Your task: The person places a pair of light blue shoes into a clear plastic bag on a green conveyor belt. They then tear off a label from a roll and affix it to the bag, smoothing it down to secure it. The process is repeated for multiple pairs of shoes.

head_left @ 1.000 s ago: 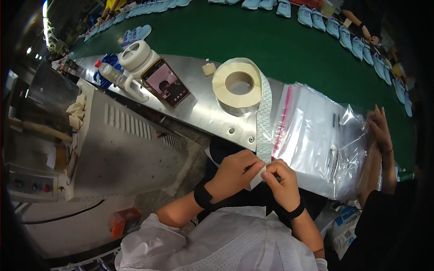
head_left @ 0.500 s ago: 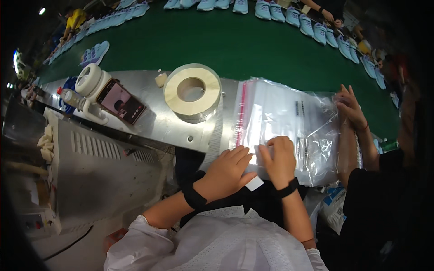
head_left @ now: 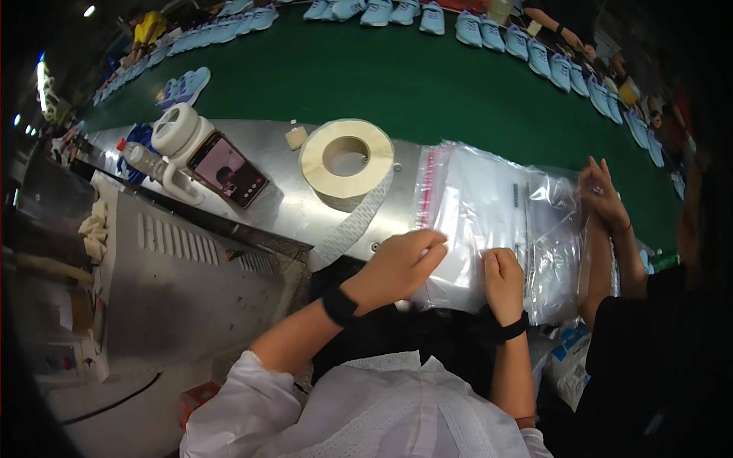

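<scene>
Centrally in the frame, the person's left hand sits over the left edge of a stack of clear plastic bags with a pink-red strip. Its fingers are curled, the thumb close against them; I cannot tell whether anything is pinched there. The right hand, just right of centre, is loosely curled over the lower part of the same stack; from where I stand, I cannot tell whether it grips the plastic. Both wrists carry black bands.

Position of stack: right of centre, on a shiny metal tabletop, its right end reaching toward another person's raised hand.

Upper centre: a thick cream-coloured paper roll with a round open core lies flat. From it a pale printed strip runs down and left, over the table edge.

Left of the roll: a small cream block, then a phone with a lit screen, tilted against a white plastic jug with a handle.

Beyond, a dark green surface bears light-blue shoes in a row along the top of the frame.
</scene>
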### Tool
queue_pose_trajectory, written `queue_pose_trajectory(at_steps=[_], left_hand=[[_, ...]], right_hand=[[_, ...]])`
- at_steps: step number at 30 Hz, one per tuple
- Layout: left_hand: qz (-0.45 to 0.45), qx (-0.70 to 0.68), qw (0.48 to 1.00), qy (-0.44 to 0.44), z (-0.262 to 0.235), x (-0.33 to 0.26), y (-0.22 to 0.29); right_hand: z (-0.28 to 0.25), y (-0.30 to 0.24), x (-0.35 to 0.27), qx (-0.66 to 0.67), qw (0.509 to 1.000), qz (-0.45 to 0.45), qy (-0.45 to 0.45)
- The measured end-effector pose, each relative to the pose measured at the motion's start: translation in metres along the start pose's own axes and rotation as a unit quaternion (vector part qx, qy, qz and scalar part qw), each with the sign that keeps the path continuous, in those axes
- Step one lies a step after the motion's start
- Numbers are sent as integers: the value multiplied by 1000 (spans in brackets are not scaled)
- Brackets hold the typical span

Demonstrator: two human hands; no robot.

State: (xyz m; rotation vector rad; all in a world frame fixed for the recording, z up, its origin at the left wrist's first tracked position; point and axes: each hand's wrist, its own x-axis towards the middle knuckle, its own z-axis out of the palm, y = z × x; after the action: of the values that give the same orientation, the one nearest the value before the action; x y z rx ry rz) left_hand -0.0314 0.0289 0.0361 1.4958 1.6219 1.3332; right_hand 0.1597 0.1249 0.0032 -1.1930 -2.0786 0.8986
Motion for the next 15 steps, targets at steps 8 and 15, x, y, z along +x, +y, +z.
queue_pose_trajectory(at_steps=[8, 15], left_hand=[[-333, -276, 877, -210, 54, 76, -45], [-141, -251, 888, -359, 89, 86, -60]], right_hand=[[-32, 10, -3, 208, 974, 31, 83], [-33, -15, -6, 64, 992, -99, -49]])
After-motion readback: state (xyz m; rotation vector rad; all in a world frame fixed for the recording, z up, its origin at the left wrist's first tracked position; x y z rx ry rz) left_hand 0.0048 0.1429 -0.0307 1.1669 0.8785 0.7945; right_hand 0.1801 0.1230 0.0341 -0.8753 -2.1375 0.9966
